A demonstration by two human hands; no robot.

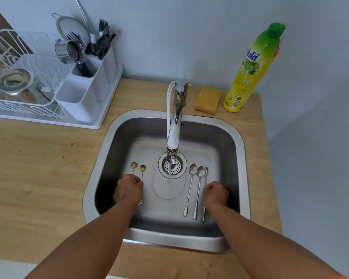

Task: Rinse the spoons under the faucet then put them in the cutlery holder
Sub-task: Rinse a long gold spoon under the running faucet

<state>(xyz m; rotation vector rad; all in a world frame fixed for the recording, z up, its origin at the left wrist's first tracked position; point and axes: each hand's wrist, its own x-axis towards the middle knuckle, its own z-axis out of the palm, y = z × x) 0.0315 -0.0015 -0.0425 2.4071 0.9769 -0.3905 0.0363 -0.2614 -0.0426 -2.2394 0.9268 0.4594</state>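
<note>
In the steel sink [238, 150], set into a wooden bench [38, 168], lie five spoons. Left group: two gold spoons [138, 169], bowls pointing away from the person, side by side on the sink floor; their handles run under the left hand [128, 190]. Right group: three long-handled silver spoons [193, 190], parallel, bowls also pointing away, just right of the drain [172, 165]; the rightmost lies on edge and passes beside the right hand [215, 194].

Left hand: fingers curled together over the gold spoon handles, apparently gripping them (the contact itself is hidden beneath the knuckles). Right hand: closed into a loose fist at the handle of the rightmost silver spoon; whether it actually holds that spoon cannot be told.

Faucet [174, 125]: white and chrome, reaching over the middle of the sink, a thin stream of water falling onto the floor just in front of the drain, with a wet patch spread between the two spoon groups.

Cutlery holder [85, 93]: white, several compartments, standing at the end of a white dish rack [18, 101] on the bench to the rear left; the far compartments hold dark forks and other utensils, the nearest one looks unfilled.

Behind the sink on the right: a yellow sponge [208, 100] and, just beside it, an upright bottle of dish soap [250, 73] with a green cap.
</note>
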